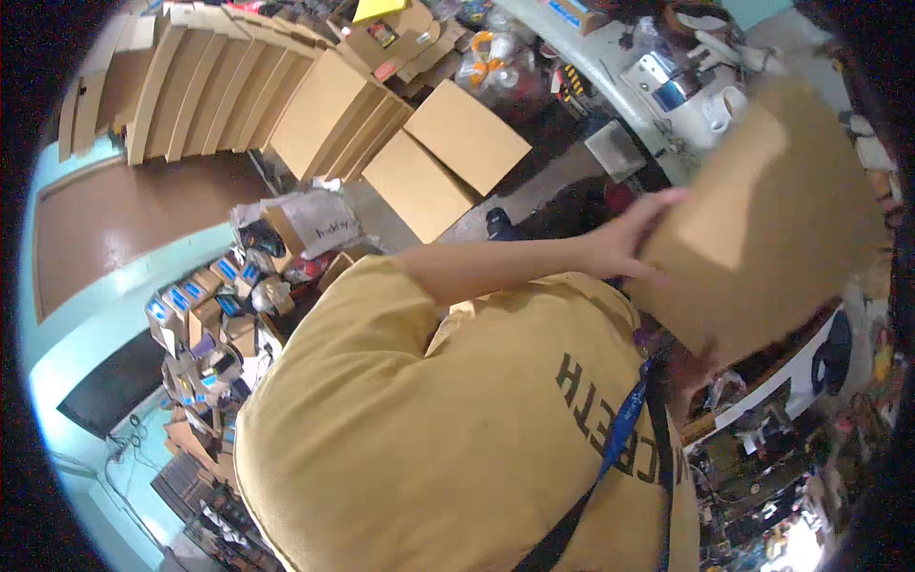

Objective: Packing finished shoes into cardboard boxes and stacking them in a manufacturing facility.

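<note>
A large brown cardboard piece (753, 238), flat-faced and blurred by motion, is held up at the right of the view. My left hand (629, 243) reaches across my body and grips its left edge, with thumb and fingers on either side of that edge. Only a blurred bit of my right arm (679, 377) shows below the cardboard. The right hand itself is hidden behind the cardboard, so its fingers cannot be seen.
Upright cardboard boxes (214, 86) stand in a row at the far left, and an open-flapped box (448, 157) is on the floor. A cluttered worktable (658, 133) runs along the far right. Small boxes (205, 296) and bags pile up on the left.
</note>
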`<state>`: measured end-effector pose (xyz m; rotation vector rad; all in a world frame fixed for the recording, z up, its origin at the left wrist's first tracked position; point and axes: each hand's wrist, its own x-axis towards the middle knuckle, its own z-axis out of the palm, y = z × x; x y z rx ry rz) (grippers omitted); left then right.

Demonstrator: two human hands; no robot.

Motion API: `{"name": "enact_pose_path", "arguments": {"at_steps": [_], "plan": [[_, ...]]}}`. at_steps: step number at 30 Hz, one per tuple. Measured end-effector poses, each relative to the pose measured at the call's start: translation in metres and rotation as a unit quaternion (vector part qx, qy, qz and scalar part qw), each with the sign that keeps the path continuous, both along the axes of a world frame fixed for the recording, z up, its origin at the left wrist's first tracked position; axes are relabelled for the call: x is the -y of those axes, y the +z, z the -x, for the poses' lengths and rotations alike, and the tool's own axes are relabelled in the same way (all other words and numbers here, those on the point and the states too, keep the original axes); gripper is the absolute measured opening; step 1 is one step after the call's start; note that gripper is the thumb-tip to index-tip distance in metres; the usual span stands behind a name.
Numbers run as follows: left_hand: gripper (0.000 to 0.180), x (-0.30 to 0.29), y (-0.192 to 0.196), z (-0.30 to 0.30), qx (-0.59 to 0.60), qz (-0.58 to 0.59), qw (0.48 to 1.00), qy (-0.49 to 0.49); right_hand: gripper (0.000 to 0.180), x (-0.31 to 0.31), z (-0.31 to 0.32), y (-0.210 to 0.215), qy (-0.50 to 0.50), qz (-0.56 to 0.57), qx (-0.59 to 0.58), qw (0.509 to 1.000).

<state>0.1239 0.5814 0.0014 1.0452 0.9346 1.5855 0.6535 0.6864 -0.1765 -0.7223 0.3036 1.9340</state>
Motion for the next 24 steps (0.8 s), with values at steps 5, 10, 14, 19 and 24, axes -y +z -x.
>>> {"name": "enact_pose_path", "arguments": {"at_steps": [5, 10, 14, 19, 24], "plan": [[0.101, 0.114, -0.052, 0.049, 0.109, 0.193, 0.956, 0.192, 0.051, 0.051, 0.374, 0.112, 0.423, -0.261, 0.310, 0.811], [0.094, 0.178, -0.166, 0.089, 0.318, 0.397, 0.815, 0.278, 0.056, 0.051, 0.518, 0.038, 0.591, -0.188, 0.312, 0.720], [0.100, 0.229, -0.214, 0.121, 0.305, 0.386, 0.816, 0.303, 0.065, 0.078, 0.571, -0.059, 0.666, -0.195, 0.231, 0.682], [0.085, 0.210, -0.215, 0.138, 0.243, 0.464, 0.784, 0.334, 0.111, 0.100, 0.600, -0.167, 0.633, -0.245, 0.370, 0.634], [0.074, 0.248, -0.294, 0.160, -0.535, 0.421, 0.719, 0.141, 0.113, 0.119, 0.596, -0.089, 0.656, -0.335, 0.400, 0.545]]}}
